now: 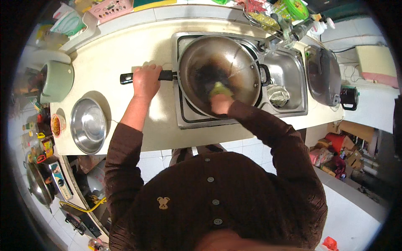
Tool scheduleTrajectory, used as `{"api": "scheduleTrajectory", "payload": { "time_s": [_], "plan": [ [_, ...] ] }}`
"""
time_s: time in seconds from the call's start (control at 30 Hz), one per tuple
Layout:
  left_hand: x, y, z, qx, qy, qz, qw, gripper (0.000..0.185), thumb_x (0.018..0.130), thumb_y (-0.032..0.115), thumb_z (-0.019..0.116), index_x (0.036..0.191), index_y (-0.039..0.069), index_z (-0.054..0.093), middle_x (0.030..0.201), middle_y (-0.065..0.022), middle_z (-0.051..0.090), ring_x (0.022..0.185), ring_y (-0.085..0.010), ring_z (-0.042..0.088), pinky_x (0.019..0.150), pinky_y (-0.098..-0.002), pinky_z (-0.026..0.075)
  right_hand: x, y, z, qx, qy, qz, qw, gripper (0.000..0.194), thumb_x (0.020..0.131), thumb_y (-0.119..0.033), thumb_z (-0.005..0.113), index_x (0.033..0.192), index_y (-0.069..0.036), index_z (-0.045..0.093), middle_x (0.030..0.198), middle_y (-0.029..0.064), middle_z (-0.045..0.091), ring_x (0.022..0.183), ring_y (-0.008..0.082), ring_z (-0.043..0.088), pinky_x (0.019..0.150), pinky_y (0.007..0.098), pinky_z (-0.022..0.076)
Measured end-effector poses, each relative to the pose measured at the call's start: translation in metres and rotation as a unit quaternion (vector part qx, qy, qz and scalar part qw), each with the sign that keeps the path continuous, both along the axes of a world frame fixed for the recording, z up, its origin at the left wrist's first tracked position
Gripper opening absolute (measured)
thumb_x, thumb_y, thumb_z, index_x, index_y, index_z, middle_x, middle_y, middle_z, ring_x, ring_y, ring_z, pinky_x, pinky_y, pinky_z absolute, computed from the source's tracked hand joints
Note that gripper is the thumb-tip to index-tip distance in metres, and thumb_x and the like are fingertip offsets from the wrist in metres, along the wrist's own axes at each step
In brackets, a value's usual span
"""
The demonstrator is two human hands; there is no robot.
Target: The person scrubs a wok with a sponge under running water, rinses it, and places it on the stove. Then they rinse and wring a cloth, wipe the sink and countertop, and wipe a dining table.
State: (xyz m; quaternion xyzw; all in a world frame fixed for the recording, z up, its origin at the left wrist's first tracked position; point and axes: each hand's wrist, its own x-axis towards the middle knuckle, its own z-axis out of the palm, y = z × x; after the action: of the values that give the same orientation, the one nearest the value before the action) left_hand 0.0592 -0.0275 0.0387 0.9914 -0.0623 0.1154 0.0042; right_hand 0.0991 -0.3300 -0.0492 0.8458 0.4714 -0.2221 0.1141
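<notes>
A large metal wok (pixel 201 53) rests over the left basin of a stainless steel sink unit (pixel 185 122). My left hand (pixel 147 81) is wrapped around its long black handle (pixel 166 75), which points left over the counter. Inside the wok, my right hand (pixel 220 103) presses a yellow-green cloth or scrubbing pad (pixel 221 90) against the lower part of the inner wall; motion blur hides its exact kind. The wok's bottom is darkened, with brownish marks around it. A short black loop handle (pixel 265 75) sits on the wok's right side.
In the right basin (pixel 284 69) lies a pale crumpled cloth or bag (pixel 278 95). A metal bowl (pixel 89 125), a small food tub (pixel 57 125) and a light green pot (pixel 58 81) stand at left. A dark lidded appliance (pixel 323 77) is beyond the sink. A wire rack (pixel 260 22) overhangs the back.
</notes>
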Motion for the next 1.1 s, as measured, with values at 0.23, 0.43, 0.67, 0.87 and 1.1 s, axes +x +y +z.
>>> {"api": "scheduleTrajectory", "payload": {
  "time_s": [0.23,0.43,0.67,0.87,1.1],
  "plan": [
    [0.000,0.002,0.000,-0.016,0.002,-0.009,1.000,0.016,0.072,0.003,0.063,0.084,0.013,0.064,0.078,-0.0021,0.060,0.080,-0.0224,0.062,0.070,-0.0377,0.044,0.114,0.058,-0.032,0.169,-0.026,-0.330,0.929,0.021,0.081,-0.024,0.058,0.085,-0.005,0.067,0.078,0.0199,0.064,0.075,0.0363,0.065,0.065,0.0495,0.0505],
    [0.001,0.005,-0.003,-0.045,0.003,-0.021,0.999,0.014,0.074,0.006,0.061,0.085,0.014,0.064,0.078,-0.0033,0.060,0.078,-0.0231,0.061,0.069,-0.0380,0.043,0.055,0.019,-0.077,0.052,-0.107,-0.038,0.992,0.025,0.079,-0.032,0.060,0.070,-0.010,0.067,0.068,0.0185,0.063,0.068,0.0355,0.064,0.062,0.0524,0.0498],
    [0.002,0.005,-0.001,-0.035,0.010,-0.024,0.999,0.011,0.076,0.008,0.061,0.085,0.014,0.063,0.078,-0.0031,0.060,0.079,-0.0229,0.061,0.070,-0.0378,0.043,0.072,0.020,-0.047,0.147,-0.063,-0.414,0.896,0.025,0.081,-0.022,0.062,0.088,0.000,0.071,0.086,0.0222,0.069,0.081,0.0367,0.068,0.072,0.0457,0.0546],
    [0.002,0.004,0.002,-0.055,0.060,-0.013,0.997,0.020,0.073,0.002,0.062,0.090,0.014,0.064,0.083,-0.0046,0.061,0.085,-0.0252,0.062,0.075,-0.0402,0.045,0.024,0.056,-0.053,0.420,0.157,-0.416,0.791,0.009,0.081,-0.005,0.060,0.090,-0.004,0.061,0.078,0.0158,0.063,0.076,0.0352,0.064,0.071,0.0416,0.0515],
    [0.002,0.004,0.001,-0.042,0.071,-0.011,0.997,0.022,0.073,0.002,0.062,0.091,0.014,0.064,0.082,-0.0037,0.060,0.084,-0.0244,0.062,0.074,-0.0399,0.044,0.156,0.072,-0.036,0.468,-0.111,-0.496,0.723,0.025,0.079,-0.004,0.056,0.104,-0.002,0.055,0.109,0.0280,0.054,0.095,0.0457,0.057,0.085,0.0492,0.0477]
  ]
}}
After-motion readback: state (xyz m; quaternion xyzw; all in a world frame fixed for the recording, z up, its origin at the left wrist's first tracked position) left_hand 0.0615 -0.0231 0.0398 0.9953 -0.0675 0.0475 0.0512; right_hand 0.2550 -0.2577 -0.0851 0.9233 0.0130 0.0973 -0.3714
